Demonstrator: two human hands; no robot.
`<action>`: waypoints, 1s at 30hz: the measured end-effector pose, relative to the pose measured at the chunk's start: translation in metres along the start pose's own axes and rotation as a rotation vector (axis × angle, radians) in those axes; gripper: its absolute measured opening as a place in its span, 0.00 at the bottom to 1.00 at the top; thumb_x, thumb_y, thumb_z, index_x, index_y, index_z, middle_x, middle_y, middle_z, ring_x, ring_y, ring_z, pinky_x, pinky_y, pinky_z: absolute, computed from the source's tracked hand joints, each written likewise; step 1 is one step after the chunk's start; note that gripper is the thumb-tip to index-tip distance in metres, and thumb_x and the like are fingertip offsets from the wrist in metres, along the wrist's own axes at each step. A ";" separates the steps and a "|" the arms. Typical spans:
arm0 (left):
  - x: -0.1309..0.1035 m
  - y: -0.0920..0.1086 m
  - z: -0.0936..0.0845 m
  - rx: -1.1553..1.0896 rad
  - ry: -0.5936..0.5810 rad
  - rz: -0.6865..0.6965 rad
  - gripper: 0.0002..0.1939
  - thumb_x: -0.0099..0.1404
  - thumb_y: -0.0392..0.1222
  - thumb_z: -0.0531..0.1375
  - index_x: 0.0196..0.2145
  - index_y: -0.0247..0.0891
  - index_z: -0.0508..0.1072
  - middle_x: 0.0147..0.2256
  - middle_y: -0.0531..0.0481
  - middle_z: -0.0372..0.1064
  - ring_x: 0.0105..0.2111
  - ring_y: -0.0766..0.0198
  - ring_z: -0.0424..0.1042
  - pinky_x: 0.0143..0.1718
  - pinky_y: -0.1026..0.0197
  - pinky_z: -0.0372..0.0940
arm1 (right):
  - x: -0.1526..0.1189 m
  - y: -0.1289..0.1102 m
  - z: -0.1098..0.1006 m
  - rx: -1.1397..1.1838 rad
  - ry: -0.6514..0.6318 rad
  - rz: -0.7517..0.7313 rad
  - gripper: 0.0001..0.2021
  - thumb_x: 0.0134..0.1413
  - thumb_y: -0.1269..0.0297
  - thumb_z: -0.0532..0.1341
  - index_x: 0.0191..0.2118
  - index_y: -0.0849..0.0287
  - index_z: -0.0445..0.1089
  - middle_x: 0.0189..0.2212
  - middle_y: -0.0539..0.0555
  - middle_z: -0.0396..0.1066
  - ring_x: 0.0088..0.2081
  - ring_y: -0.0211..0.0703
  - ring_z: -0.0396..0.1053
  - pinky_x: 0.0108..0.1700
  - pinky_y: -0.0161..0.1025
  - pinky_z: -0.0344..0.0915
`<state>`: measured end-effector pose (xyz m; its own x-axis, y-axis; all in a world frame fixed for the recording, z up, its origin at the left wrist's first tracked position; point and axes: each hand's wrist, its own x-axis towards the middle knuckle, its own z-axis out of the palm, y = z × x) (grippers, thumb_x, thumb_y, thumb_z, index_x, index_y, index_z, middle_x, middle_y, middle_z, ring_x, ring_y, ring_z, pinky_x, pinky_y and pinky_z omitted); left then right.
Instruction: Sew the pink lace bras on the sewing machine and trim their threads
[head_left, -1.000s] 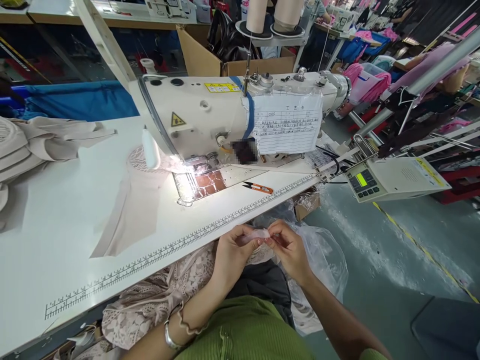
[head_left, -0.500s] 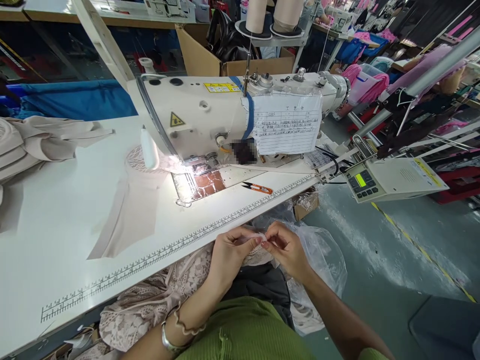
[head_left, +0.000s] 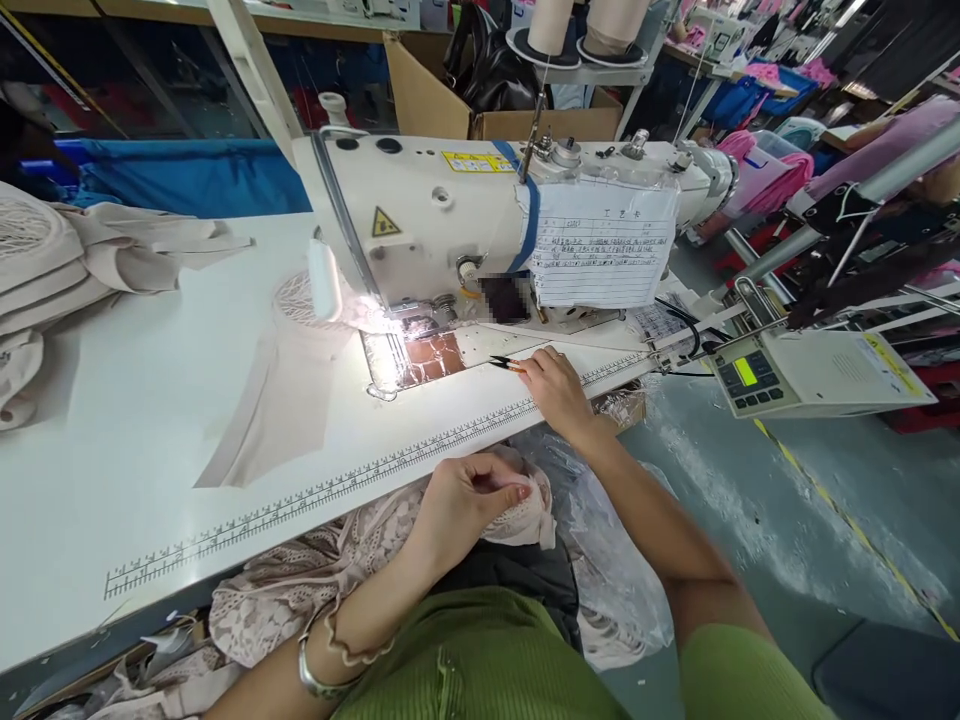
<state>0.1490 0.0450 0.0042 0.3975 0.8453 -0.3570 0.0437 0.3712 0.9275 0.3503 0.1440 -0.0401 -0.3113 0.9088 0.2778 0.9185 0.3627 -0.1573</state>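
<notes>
My left hand [head_left: 461, 510] pinches the edge of a pale pink lace fabric [head_left: 531, 512] in front of the table edge, over my lap. Farther forward, on the white sewing table [head_left: 172, 400], my right hand [head_left: 553, 388] has its fingers closed round the orange handle of small thread snips [head_left: 509, 364], whose dark blades point left. Behind the snips stands the white sewing machine [head_left: 412, 215], its lamp lit at the needle area. A beige fabric piece [head_left: 277, 400] lies flat left of the needle, its lacy end beneath the machine head.
Stacked beige pieces [head_left: 75, 260] lie at the table's far left. A control box [head_left: 817, 375] juts out at the right edge. Lace fabric [head_left: 277, 600] hangs below the front edge, and a clear plastic bag [head_left: 622, 550] is beside my lap. A cardboard box [head_left: 427, 90] stands behind the machine.
My right hand has let go of the lace fabric and moved forward onto the snips on the table. My left hand still holds the fabric. The view has shifted slightly left.
</notes>
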 end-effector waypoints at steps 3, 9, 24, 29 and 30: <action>-0.001 -0.001 -0.002 0.016 0.002 -0.003 0.15 0.52 0.51 0.68 0.23 0.35 0.76 0.23 0.48 0.73 0.24 0.64 0.66 0.27 0.63 0.59 | 0.004 -0.003 0.003 -0.025 0.017 0.026 0.14 0.68 0.72 0.50 0.36 0.60 0.72 0.35 0.62 0.70 0.44 0.56 0.66 0.50 0.51 0.63; -0.004 0.003 -0.006 -0.004 -0.012 0.009 0.13 0.52 0.50 0.68 0.23 0.36 0.76 0.24 0.47 0.74 0.24 0.64 0.68 0.27 0.63 0.61 | -0.013 -0.009 -0.023 0.475 0.048 0.103 0.12 0.71 0.68 0.46 0.41 0.57 0.65 0.35 0.56 0.72 0.37 0.46 0.71 0.41 0.41 0.67; -0.007 0.006 -0.009 -0.078 -0.005 -0.004 0.10 0.50 0.46 0.69 0.24 0.35 0.77 0.25 0.46 0.75 0.25 0.63 0.70 0.27 0.62 0.64 | -0.051 -0.057 -0.118 0.625 -0.477 0.018 0.08 0.68 0.64 0.55 0.41 0.53 0.72 0.24 0.48 0.72 0.24 0.40 0.65 0.30 0.37 0.55; -0.007 0.008 -0.007 -0.076 0.012 -0.030 0.11 0.49 0.46 0.68 0.22 0.34 0.76 0.23 0.48 0.72 0.23 0.66 0.65 0.26 0.64 0.60 | -0.052 -0.059 -0.113 0.610 -0.500 0.064 0.07 0.65 0.65 0.56 0.33 0.54 0.65 0.20 0.45 0.68 0.20 0.36 0.58 0.25 0.35 0.49; -0.007 0.009 -0.007 -0.069 0.012 -0.033 0.11 0.49 0.46 0.68 0.22 0.34 0.75 0.23 0.48 0.71 0.23 0.67 0.64 0.26 0.64 0.59 | -0.052 -0.060 -0.113 0.608 -0.502 0.066 0.07 0.65 0.65 0.56 0.33 0.54 0.65 0.20 0.45 0.68 0.20 0.36 0.58 0.25 0.35 0.49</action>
<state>0.1400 0.0448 0.0139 0.3858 0.8366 -0.3889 -0.0069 0.4241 0.9056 0.3393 0.0517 0.0614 -0.4668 0.8641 -0.1882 0.6897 0.2226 -0.6890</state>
